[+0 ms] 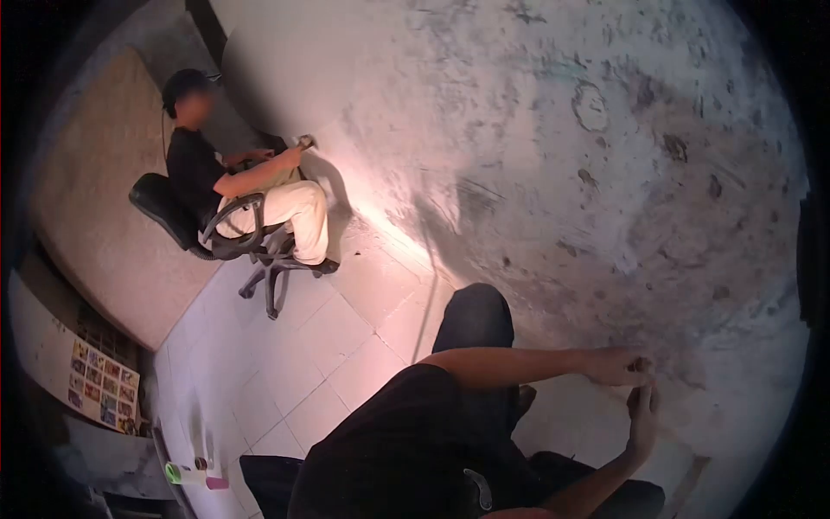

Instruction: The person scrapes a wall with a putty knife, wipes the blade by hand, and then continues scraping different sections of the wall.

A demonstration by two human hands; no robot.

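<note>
My left hand (616, 366) is closed, with its fingers curled round something small and dark that is too blurred to name. Just below it in the view, my right hand (641, 419) has its fingers pressed together, and their tips meet the fingers of my left hand. Whatever the right fingers grip, if anything, is too small to tell. Both hands are in front of the stained, rough wall (562, 173).
A seated person (194, 164) in a black chair (164, 208) holds a small object near the wall. A picture sheet (104, 385), a green-rimmed cup (174, 473) and a pink item (217, 483) are at lower left. The floor is tiled (294, 385).
</note>
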